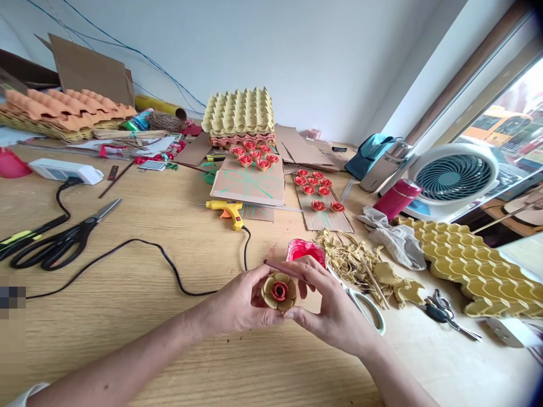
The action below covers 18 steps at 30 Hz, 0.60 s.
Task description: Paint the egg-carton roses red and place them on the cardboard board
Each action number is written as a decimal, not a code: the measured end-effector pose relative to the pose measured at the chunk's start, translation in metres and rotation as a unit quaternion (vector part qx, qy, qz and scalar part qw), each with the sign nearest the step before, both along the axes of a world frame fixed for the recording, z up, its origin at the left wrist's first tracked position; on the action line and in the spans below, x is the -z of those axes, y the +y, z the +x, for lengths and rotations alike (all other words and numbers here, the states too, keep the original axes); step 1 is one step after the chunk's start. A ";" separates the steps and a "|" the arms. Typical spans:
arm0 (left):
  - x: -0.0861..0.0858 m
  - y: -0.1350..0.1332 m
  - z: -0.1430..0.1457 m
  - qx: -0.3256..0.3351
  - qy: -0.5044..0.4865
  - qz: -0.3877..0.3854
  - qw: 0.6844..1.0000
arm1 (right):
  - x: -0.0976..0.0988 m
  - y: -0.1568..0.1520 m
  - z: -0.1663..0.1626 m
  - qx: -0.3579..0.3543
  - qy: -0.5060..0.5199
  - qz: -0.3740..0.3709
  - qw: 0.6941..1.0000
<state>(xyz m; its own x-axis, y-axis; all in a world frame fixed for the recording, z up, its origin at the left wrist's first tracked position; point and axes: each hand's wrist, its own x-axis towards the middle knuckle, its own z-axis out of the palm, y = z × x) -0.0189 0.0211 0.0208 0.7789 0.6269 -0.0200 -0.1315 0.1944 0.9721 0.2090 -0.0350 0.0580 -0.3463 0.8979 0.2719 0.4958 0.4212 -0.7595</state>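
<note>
"Grip state?"
"My left grip (233, 299) is holding the flower (279, 291) over the counter (212, 373); my right grip (333, 297) is touching it and clasping a thin stick (280, 268)."
"Beyond?"
"Red dish (297, 249) is sitting just past, glue gun (231, 208) lying farther."

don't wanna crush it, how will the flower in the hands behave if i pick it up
The flower is probably light for its size, as its tan outer petals look thin. Those petals would likely bend or crease if squeezed, since they flare outward from the red centre.
</note>
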 end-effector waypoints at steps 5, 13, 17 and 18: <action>0.004 0.001 0.000 -0.001 0.004 -0.014 1.000 | -0.001 0.003 0.004 -0.023 -0.002 -0.016 1.000; 0.003 0.008 -0.006 -0.004 0.020 -0.004 1.000 | 0.002 0.003 0.013 0.012 -0.001 0.026 1.000; -0.015 0.022 -0.020 -0.085 0.086 0.045 0.992 | 0.004 0.008 0.033 0.080 0.024 0.079 0.993; -0.020 0.027 -0.024 -0.109 0.097 0.065 0.987 | 0.005 0.010 0.040 0.096 0.037 0.088 0.991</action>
